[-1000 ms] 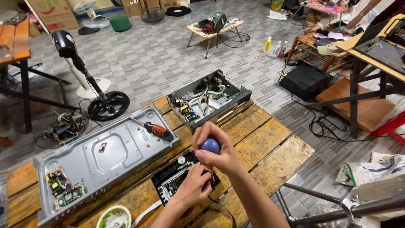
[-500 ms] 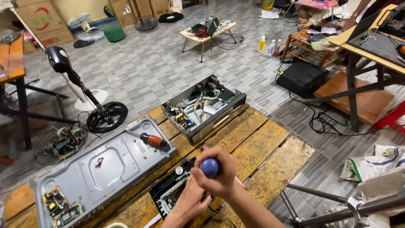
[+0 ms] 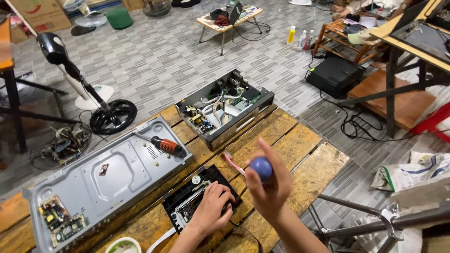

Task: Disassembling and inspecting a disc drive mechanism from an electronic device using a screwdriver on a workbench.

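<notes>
My left hand [image 3: 212,209] presses down on a small black disc-drive unit [image 3: 190,201] lying on the wooden table [image 3: 304,154]. My right hand [image 3: 268,187] is closed around a screwdriver with a round blue handle top [image 3: 261,167], held upright just right of the drive; its shaft is hidden behind my hand. A pink ribbon cable [image 3: 232,164] pokes out beside the drive.
An opened grey electronics chassis with circuit boards [image 3: 224,107] sits at the table's far side. A flat grey metal cover [image 3: 108,182] lies left, with an orange-handled screwdriver [image 3: 163,144] on it. A bowl [image 3: 123,245] is at the near edge. Fans, cables and low tables stand on the tiled floor.
The view has shifted, so the table sits higher in frame. My right hand with the blue-topped screwdriver has dropped slightly right; my left hand stays on the black drive.
</notes>
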